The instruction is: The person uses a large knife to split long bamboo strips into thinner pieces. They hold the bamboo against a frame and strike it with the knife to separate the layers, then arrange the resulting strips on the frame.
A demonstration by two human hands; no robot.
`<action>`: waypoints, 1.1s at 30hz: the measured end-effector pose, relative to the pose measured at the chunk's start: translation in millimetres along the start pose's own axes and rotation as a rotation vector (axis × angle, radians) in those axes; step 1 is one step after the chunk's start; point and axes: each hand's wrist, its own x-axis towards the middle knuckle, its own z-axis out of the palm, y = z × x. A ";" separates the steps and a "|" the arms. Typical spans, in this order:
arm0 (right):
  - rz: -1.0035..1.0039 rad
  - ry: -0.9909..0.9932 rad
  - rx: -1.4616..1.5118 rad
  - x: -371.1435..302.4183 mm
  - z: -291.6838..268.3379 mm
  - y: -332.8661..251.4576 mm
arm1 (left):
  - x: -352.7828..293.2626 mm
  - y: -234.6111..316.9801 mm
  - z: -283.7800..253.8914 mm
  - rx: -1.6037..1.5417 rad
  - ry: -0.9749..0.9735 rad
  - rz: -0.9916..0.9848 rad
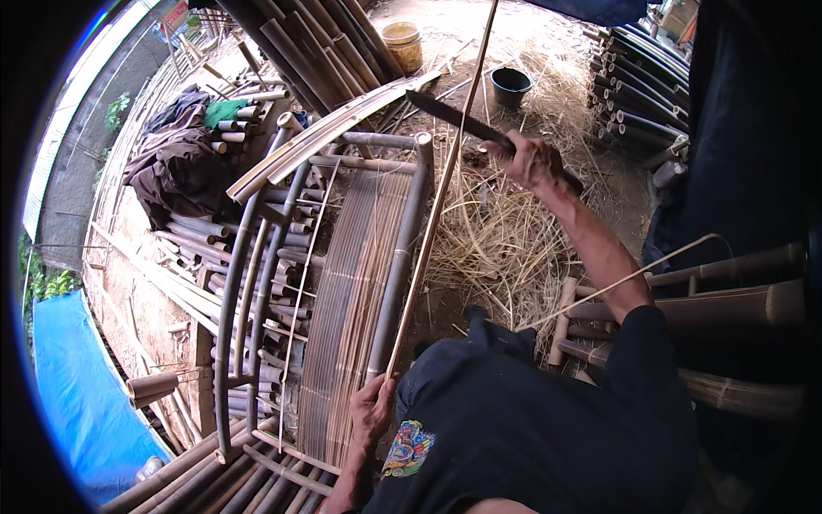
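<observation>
A long thin bamboo strip (438, 201) runs up and away from my left hand (372, 409), whose fingers are closed round its near end. In my right hand (538, 163), raised out ahead, I grip a machete (458, 118) by its handle. The dark blade points left and crosses the strip in the picture; whether they touch I cannot tell. Left of the strip stands a bamboo bench (349, 257) with a slatted seat and dark pole rails. My left hand is beside the seat's near end.
Bamboo shavings (505, 223) litter the ground ahead. A black bucket (511, 86) and a yellowish bucket (402, 47) stand farther off. Stacked bamboo poles (638, 94) lie at the far right. Dark cloth (184, 163) covers poles at left. Split bamboo lengths (330, 128) rest across the bench.
</observation>
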 end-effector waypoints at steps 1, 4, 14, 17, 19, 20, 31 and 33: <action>-0.043 0.126 0.116 6.3 0.2 12.0 | -6.4 -8.9 -3.9 0.053 -0.004 -0.008; 0.108 0.080 -0.002 22.1 -8.3 47.2 | -25.7 -40.4 -17.8 0.177 0.006 0.001; -0.049 -0.001 0.233 -58.4 -6.7 -39.1 | 46.8 26.8 40.2 -0.254 -0.153 0.019; -0.235 0.028 0.222 -119.7 17.7 -85.8 | 93.1 72.2 67.5 -0.388 -0.183 0.036; -0.347 0.121 0.243 -133.7 12.8 -108.0 | 108.3 89.6 76.3 -0.386 -0.168 0.042; -0.402 0.166 0.257 -136.9 10.5 -113.5 | 106.6 91.2 75.7 -0.374 -0.160 0.056; 0.048 0.039 0.046 -55.5 -29.6 -21.6 | 38.3 42.6 52.7 -0.240 -0.195 0.037; -0.042 0.066 0.048 -54.0 -24.5 -13.6 | 30.3 36.1 46.6 -0.224 -0.182 0.044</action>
